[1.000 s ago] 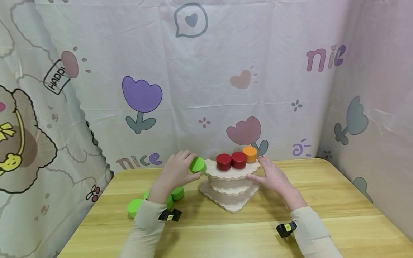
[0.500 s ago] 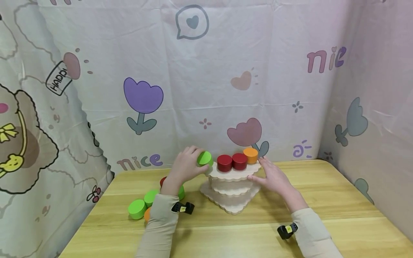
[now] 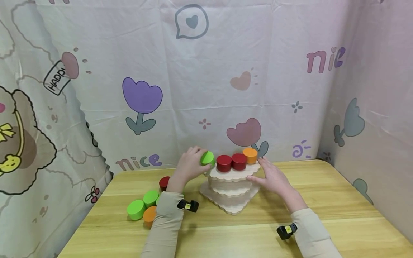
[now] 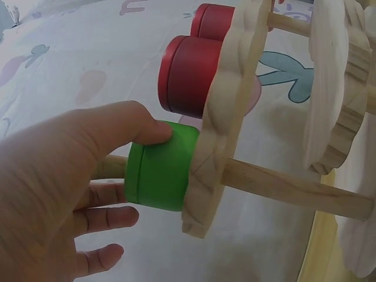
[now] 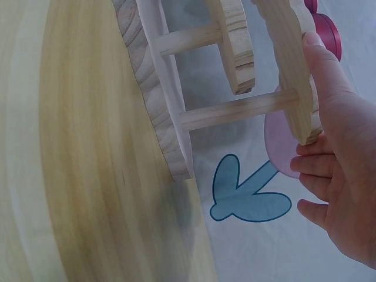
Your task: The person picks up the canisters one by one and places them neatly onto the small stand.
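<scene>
A pale wooden tiered stand (image 3: pixel 230 174) with scalloped edges stands on the table. Two red round blocks (image 3: pixel 224 163) and an orange round block (image 3: pixel 250 156) sit in a row along its top tier. At the left corner of that tier, my left hand (image 3: pixel 189 165) holds a green round block (image 4: pixel 167 167), its thumb on the block's side and the block's base right at the board. My right hand (image 3: pixel 274 175) grips the tier's right corner. In the right wrist view its thumb lies on the board's face, and the other fingers are around the edge.
On the table left of the stand lie more round blocks: a green one (image 3: pixel 136 209), another green one (image 3: pixel 151 198), an orange one (image 3: pixel 150 216) and a red one (image 3: pixel 164 183). The left forearm partly covers this group. A printed cloth (image 3: pixel 193 89) hangs behind the table.
My left hand has moved right with the green block, bringing it onto the top tier's left corner beside the red blocks. My right hand has stayed at the right corner.
</scene>
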The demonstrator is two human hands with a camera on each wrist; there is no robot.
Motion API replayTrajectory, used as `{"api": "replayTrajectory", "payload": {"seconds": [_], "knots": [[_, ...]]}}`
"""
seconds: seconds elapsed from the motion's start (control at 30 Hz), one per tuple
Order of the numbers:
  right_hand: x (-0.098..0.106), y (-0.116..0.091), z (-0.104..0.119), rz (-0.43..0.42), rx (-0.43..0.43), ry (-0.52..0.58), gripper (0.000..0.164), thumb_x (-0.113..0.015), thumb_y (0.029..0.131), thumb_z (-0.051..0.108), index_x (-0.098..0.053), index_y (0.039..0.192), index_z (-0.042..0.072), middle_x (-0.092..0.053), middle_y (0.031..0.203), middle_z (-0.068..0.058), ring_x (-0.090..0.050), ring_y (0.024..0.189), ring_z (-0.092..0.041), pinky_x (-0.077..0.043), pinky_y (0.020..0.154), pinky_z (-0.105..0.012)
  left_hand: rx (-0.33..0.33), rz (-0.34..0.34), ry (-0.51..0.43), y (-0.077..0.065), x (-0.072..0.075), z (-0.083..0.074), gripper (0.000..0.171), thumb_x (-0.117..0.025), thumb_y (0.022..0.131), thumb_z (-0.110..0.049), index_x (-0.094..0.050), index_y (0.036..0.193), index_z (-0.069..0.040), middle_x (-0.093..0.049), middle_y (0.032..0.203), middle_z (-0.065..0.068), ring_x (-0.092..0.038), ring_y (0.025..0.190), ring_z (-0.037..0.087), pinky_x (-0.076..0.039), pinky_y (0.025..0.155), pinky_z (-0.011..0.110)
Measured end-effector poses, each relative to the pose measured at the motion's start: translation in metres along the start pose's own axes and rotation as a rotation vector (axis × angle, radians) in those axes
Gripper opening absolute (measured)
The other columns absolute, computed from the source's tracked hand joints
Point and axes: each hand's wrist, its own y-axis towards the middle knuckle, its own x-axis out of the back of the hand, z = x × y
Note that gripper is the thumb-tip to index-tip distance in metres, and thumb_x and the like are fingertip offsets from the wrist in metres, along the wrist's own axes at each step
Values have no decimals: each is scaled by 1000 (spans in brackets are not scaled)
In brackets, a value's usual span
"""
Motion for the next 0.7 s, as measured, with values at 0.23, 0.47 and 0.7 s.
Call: {"api": "replayTrajectory", "payload": {"seconds": [0.23,0.47,0.7], "knots": [[1,-1,0,-3,1,3,104,-59,80,71,-33,148,-3,-30,155,-24,-27,145,-44,-27,113,-60,-3,-4,-20,1,-4,0,55,-68,83,-41,-60,131,-15,-61,124,7,-53,105,24,-47,81,41],[3,0,2,9,-5,4,104,-59,80,72,-32,149,-2,-30,156,-24,-26,145,-43,-26,113,-60,-9,7,-32,3,-7,-1,53,-67,85,-39,-60,131,-14,-61,127,8,-53,108,25,-47,84,43],[3,-2,3,3,-8,-5,104,-59,80,71,-33,148,-3,-31,155,-25,-27,144,-44,-27,113,-60,-13,9,-29,3,-9,0,52,-65,86,-39,-60,131,-13,-62,128,9,-53,111,26,-48,87,44]]}}
